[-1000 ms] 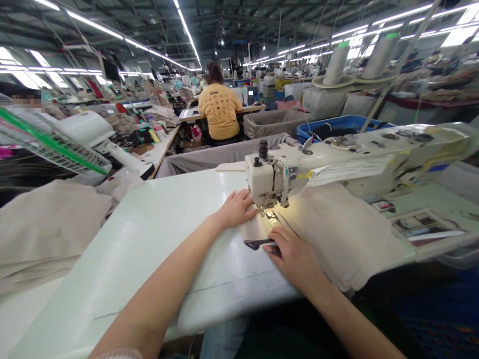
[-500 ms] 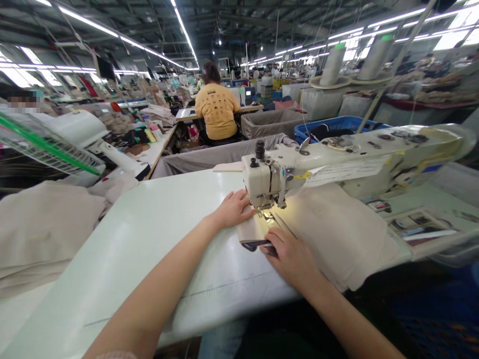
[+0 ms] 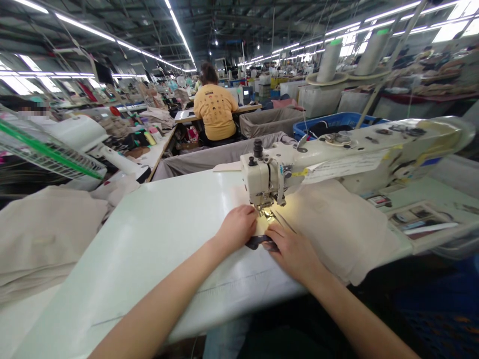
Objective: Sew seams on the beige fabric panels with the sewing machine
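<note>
My left hand point(image 3: 237, 228), right hand point(image 3: 294, 252) curled at fabric point(image 3: 261, 228), just this side of sewing machine point(image 3: 258, 174); grips unclear. Forward slip could prick fingers.

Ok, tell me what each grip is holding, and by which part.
The right grip pinches the beige fabric piece by its near right corner. The left grip is at its left edge; whether it holds cannot be told.
</note>
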